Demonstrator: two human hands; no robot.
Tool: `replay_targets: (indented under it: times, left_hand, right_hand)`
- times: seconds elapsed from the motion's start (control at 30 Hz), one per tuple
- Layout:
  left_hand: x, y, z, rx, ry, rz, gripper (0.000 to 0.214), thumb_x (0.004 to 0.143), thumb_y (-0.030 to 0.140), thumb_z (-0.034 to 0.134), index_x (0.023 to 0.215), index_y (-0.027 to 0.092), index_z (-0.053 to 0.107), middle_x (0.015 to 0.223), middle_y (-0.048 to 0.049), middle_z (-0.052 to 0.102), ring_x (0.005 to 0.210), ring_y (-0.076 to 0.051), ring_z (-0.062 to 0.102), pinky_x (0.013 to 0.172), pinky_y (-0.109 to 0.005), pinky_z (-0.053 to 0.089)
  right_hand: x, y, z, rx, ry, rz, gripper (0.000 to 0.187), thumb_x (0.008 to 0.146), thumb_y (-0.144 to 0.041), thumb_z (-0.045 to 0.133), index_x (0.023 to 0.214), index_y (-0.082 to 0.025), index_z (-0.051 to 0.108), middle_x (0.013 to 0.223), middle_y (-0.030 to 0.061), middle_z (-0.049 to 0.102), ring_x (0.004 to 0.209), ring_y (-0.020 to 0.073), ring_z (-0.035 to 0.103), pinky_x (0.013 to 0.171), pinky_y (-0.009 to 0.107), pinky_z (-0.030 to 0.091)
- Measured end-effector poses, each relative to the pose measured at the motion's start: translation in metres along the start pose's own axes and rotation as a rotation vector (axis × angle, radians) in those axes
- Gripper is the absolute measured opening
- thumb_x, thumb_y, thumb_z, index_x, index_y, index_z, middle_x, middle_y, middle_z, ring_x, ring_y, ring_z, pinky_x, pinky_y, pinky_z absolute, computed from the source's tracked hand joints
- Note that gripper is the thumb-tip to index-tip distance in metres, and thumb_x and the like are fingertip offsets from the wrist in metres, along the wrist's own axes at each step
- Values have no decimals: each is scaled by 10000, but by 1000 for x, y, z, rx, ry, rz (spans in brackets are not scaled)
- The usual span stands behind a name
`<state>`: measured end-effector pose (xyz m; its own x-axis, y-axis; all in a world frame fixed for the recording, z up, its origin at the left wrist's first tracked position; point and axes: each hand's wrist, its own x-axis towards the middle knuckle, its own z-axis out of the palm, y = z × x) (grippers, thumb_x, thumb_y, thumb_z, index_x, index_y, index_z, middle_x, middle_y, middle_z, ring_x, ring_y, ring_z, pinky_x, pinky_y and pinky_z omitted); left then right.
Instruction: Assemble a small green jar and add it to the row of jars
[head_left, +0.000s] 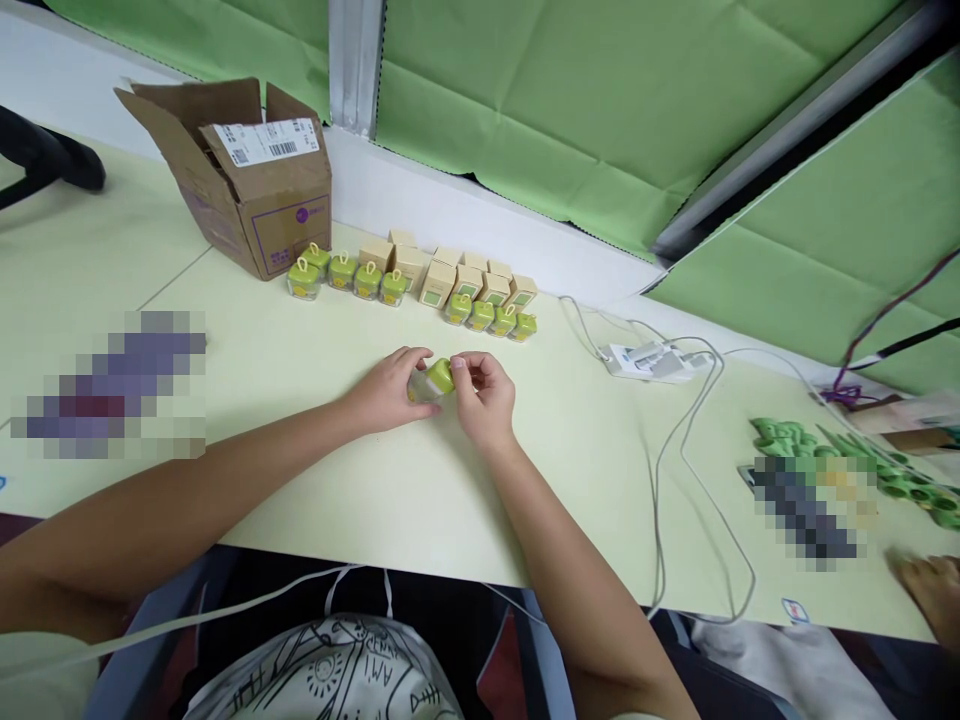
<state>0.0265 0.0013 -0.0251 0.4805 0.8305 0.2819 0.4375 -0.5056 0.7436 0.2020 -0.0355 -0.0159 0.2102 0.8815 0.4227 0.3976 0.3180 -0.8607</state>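
Between my hands, over the middle of the table, is a small clear container with a yellow-green lid (439,376). My left hand (390,390) is wrapped round its clear body. On the other side, my right hand (484,395) pinches at the lid with thumb and forefinger; whatever else lies in those fingers is hidden. Behind them stand several like containers with green lids and looped handles, one group on the left (367,281) and one on the right (481,315). Small cream cardboard boxes (438,284) stand in rows behind these containers.
An open cardboard carton (289,225) stands at the back left. A white power strip (649,362) with trailing cables lies to the right. Green moulded pieces (784,438) and another person's hand (930,590) are at the far right. Two patches of the table are pixelated.
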Motion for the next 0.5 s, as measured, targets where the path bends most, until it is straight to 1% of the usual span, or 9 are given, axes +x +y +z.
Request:
replay_targets:
  times: [0.13, 0.27, 0.37, 0.5]
  left_hand:
    - [0, 1, 3, -3, 8, 49, 629, 713, 359, 836, 1244, 177, 551, 1215, -113, 642, 1126, -297, 637, 977, -437, 512]
    - [-1, 0, 4, -24, -3, 42, 624, 711, 357, 829, 1244, 199, 544, 1244, -114, 645, 1147, -307, 638, 971, -447, 513]
    - [-2, -1, 4, -35, -9, 46, 589, 729, 356, 808, 1234, 209, 544, 1248, -106, 652, 1136, -300, 646, 965, -442, 514]
    - [-3, 0, 2, -24, -21, 36, 544, 742, 374, 805, 1200, 210, 562, 1197, -89, 665, 1080, -288, 656, 904, -421, 520]
  right_hand:
    - [-4, -5, 4, -127, -16, -67, 243, 965, -444, 581, 890, -222, 644, 876, 35, 688, 780, 170, 654, 716, 316, 562]
    - [-5, -8, 5, -175, -32, -98, 216, 970, -411, 566, 882, -226, 633, 860, 31, 679, 772, 170, 652, 712, 320, 564]
    - [-6, -9, 5, -216, -47, -148, 196, 969, -386, 566, 871, -230, 631, 856, 30, 676, 778, 171, 645, 716, 320, 561]
    - [-6, -9, 4, -229, -41, -186, 172, 965, -358, 580, 865, -229, 635, 852, 28, 676, 783, 171, 639, 714, 317, 552]
